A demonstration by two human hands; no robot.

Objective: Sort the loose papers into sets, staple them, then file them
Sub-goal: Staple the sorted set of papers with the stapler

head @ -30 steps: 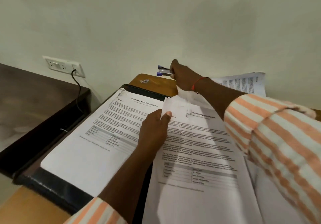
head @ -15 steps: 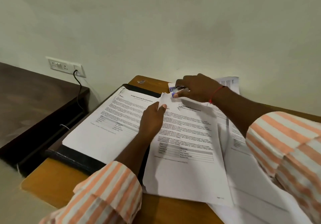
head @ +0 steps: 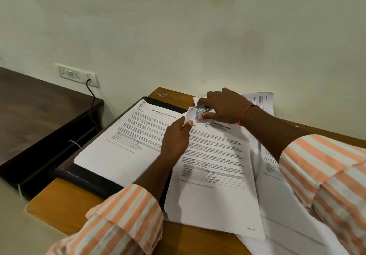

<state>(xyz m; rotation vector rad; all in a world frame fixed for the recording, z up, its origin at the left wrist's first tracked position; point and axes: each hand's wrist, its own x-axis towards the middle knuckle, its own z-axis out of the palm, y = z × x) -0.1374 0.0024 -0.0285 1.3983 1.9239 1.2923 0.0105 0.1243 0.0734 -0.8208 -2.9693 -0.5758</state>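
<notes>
Right hand point(head: 223, 106): fingers curled over the top of a stapler point(head: 203, 110), thumb tucked against its blue underside. A firm grip. The stapler is silver and blue, its nose pointing left, sitting at the top left corner of the middle set of papers point(head: 213, 175). Whether paper lies inside its mouth cannot be told.

Left hand point(head: 176, 138): thumb and fingers pinch that same corner just below the stapler. The corner is lifted and curled off the sheets beneath. The two hands are close together but not touching.

The middle set of papers is printed text with a small table low on the page. It lies on a wooden table point(head: 59, 201), with its left edge overlapping a black folder point(head: 95, 179).

The folder lies open and flat at the left. A stack of papers point(head: 122, 145) rests on it, its top corner slightly dog-eared.

To the right, loose sheets point(head: 277, 205) are spread under the right forearm. One more printed sheet point(head: 261, 100) shows behind the right wrist, against the wall.

A red thread point(head: 244, 114) circles the right wrist. Both sleeves point(head: 122, 215) are striped orange and white.

Far left: a dark cabinet point(head: 39, 104) stands beside the table. On the wall above it is a socket point(head: 77, 74) with a black cord point(head: 91, 100) plugged in and hanging down.
</notes>
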